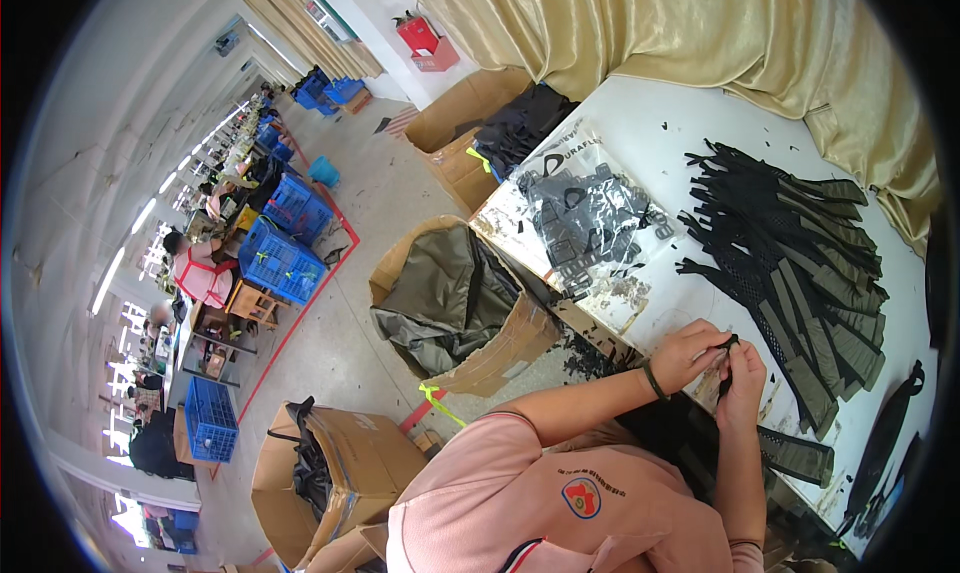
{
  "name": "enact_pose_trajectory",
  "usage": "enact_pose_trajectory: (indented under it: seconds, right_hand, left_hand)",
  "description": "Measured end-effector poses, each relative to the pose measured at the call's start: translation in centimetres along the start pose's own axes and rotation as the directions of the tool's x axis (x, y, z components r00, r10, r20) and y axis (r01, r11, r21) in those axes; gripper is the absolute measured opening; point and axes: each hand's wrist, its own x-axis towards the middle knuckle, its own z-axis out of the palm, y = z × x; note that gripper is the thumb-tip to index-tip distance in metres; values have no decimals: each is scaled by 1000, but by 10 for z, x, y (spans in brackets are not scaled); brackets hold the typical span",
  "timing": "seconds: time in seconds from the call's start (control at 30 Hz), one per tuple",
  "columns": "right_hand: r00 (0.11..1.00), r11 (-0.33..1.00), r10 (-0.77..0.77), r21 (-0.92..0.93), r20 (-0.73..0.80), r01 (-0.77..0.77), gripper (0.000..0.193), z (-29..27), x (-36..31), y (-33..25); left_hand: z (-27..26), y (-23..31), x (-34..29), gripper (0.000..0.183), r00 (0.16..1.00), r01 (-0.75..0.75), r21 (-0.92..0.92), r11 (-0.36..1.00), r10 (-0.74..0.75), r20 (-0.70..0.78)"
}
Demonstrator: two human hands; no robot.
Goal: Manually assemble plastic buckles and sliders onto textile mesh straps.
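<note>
My left hand [686, 355], with a dark band at its wrist, pinches a small black piece of webbing [728, 358] at the table's near edge. My right hand [741, 385] is closed on the same piece, fingertips touching those of the left. Whether a buckle is on it is too small to tell. Just right of my right forearm, an olive and black strap [797, 455] lies over the table edge. Beyond my hands is a fanned pile of olive and black mesh straps [790, 263]. A clear plastic bag of black buckles [590, 213] lies to its left.
The white table [640, 103] has black scraps on it and a worn edge. Black straps [885, 443] lie at its right. Cardboard boxes [480, 348] with dark fabric stand left of it. Gold curtains [700, 23] hang behind. Co-workers [205, 268] and blue crates [280, 258] are far left.
</note>
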Motion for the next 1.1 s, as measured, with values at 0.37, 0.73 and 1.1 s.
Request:
enact_pose_trajectory:
  seconds: [0.37,0.73,1.1]
  right_hand:
    - [995,976,68,203,79,-83,11,-4,1,0]
    - [980,983,101,137,174,-125,9,-15,7,-8]
    - [996,995,40,-92,86,-32,11,-8,2,-17]
  left_hand:
    - [2,-8,2,34,1000,-22,-16,1000,22,7]
    - [0,-8,5,35,999,-31,-44,999,31,10]
    - [-2,0,7,31,999,-25,-54,998,27,21]
